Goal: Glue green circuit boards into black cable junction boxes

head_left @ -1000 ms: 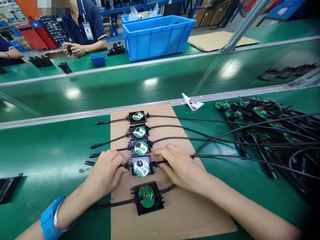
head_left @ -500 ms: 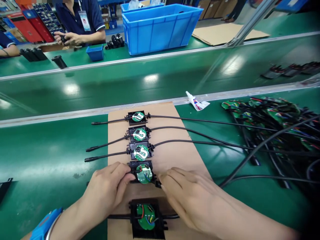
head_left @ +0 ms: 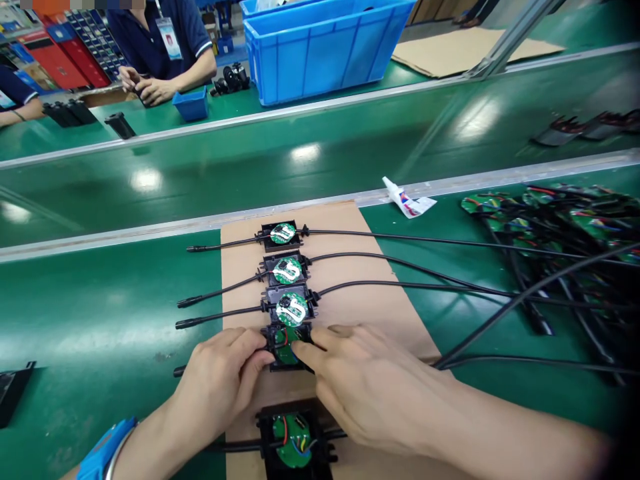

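On the cardboard, a small black plastic case holds a round green circuit board with red and blue wires. My left hand pinches the case's left edge, where a black cable enters. Over the right edge lies my right hand, its index fingertip pressing on the board and its other fingers curled; the cable on that side is hidden beneath it. Closer to me sits another open case with a wired green board. Beyond my hands, a row of three cases includes the nearest one, its board bearing a white curved patch.
A tangled pile of wired boards and black cables lies at right. A white tube rests near the bench's back edge. Across the green channel, a blue bin stands near a co-worker handling a dark part. A black piece lies far left.
My right hand has shifted left from the case's right-hand cable onto the circuit board. My left hand stays at the case's left edge. The view has turned slightly.
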{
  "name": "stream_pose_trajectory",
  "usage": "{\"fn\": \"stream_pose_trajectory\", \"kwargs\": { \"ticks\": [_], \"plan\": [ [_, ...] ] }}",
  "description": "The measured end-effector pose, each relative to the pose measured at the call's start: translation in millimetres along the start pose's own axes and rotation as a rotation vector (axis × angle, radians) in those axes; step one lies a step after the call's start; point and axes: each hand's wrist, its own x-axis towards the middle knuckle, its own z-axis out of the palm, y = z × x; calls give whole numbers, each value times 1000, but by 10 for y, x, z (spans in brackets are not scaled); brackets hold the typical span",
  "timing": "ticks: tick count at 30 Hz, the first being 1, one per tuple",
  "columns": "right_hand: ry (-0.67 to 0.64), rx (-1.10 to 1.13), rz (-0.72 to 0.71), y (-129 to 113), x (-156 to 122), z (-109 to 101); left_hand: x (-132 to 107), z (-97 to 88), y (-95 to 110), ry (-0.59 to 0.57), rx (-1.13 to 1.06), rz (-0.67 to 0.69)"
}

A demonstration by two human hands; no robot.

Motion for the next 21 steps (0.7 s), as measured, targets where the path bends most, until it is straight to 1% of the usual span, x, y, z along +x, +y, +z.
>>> {"fn": "stream_pose_trajectory", "kwargs": {
  "ticks": [2, 4, 7, 9, 13, 15, 16, 17, 19, 21],
  "plan": [
    [-22, 34, 11, -2, 21, -6, 11, -31, -16, 6, -33, 1],
    [-7, 59, 25, -9, 36, 8, 16, -55, -39, 11, -45, 14],
    [24, 70, 35, -17, 53, 42, 8, -57, -65, 40, 25, 70],
    [33, 76, 41, -19, 62, 57, -2, -33, -53, 48, 152, 136],
    [39, 112, 48, -26, 75, 59, -9, 36, 58, -9, 533, 334],
    [50, 125, 55, -35, 74, 59, -6, 54, 108, -40, 694, 384],
    [60, 128, 57, -39, 70, 60, -5, 54, 120, -55, 733, 392],
    [71, 130, 60, -41, 63, 63, -5, 46, 121, -68, 738, 390],
    [85, 134, 58, -35, 38, 67, -6, 15, 103, -77, 658, 358],
    [82, 148, 45, -12, -4, 66, -6, -18, 82, -30, 520, 290]
  ]
}}
